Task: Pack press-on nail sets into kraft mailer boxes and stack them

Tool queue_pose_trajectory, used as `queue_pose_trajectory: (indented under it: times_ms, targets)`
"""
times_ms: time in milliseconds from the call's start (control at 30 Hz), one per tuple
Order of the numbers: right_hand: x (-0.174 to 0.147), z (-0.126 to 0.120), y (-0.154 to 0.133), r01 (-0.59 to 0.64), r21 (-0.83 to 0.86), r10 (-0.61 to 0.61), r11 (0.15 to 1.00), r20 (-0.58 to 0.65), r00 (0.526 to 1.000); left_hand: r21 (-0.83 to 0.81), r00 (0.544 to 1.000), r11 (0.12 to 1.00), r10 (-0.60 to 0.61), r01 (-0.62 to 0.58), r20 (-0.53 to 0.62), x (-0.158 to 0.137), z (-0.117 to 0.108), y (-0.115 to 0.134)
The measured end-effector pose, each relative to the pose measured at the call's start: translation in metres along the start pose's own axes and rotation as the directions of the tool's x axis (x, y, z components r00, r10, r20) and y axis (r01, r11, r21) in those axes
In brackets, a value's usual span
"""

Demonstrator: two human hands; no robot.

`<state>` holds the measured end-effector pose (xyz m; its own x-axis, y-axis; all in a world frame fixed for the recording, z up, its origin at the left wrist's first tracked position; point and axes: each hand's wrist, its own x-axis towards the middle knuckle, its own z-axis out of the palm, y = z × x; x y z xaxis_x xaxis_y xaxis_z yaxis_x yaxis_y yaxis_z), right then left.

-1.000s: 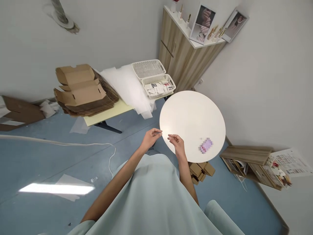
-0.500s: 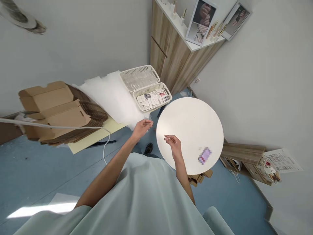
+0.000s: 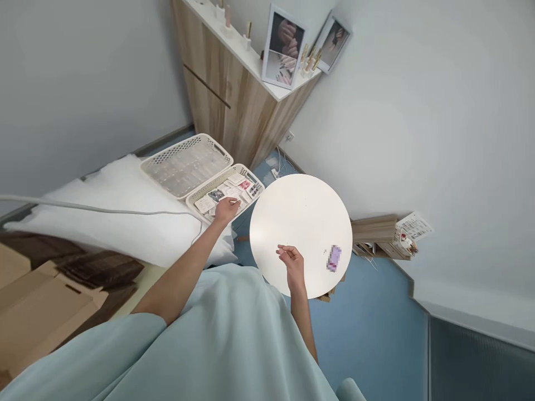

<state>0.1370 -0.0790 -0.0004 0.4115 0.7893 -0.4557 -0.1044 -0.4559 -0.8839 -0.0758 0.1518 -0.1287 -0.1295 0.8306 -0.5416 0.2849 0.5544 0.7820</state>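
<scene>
My left hand (image 3: 227, 210) is over the front white basket (image 3: 193, 196), just above or touching the small white cards (image 3: 204, 204) inside; the exact contact is hidden. Its fingers reach forward, loosely bent, and nothing shows in them. Over the left part of the round white table (image 3: 307, 203), my right hand (image 3: 293, 260) hovers with fingers half stretched and the thumb a little apart from them. No object is visible in it. A blurred-out purple item (image 3: 334, 258) lies on the table to its right.
Behind the first basket sits a second basket (image 3: 188, 164) with clear plastic pieces. White foam sheeting (image 3: 112, 206) and flattened cardboard boxes (image 3: 50, 306) lie to the left. A pale cable (image 3: 100, 209) crosses there. A wooden cabinet (image 3: 225, 83) bears framed pictures (image 3: 284, 47) and small bottles.
My left hand has moved from the gap beside the table to over the card basket. My right hand stays above the table. The view has turned left, towards the baskets and boxes.
</scene>
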Motion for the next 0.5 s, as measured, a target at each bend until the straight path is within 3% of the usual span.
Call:
queue_pose_trajectory:
  times_ms: [267, 500]
  targets:
    - [-0.033, 0.014, 0.007, -0.050, 0.011, 0.051, 0.999, -0.249, 0.967, 0.211, 0.999, 0.977, 0.002, -0.013, 0.055, 0.062, 0.024, 0.007]
    - [-0.056, 0.015, 0.013, -0.066, 0.064, 0.084, 0.996, -0.368, 0.926, 0.260, 0.996, 0.965, -0.042, 0.021, 0.073, 0.071, 0.034, 0.012]
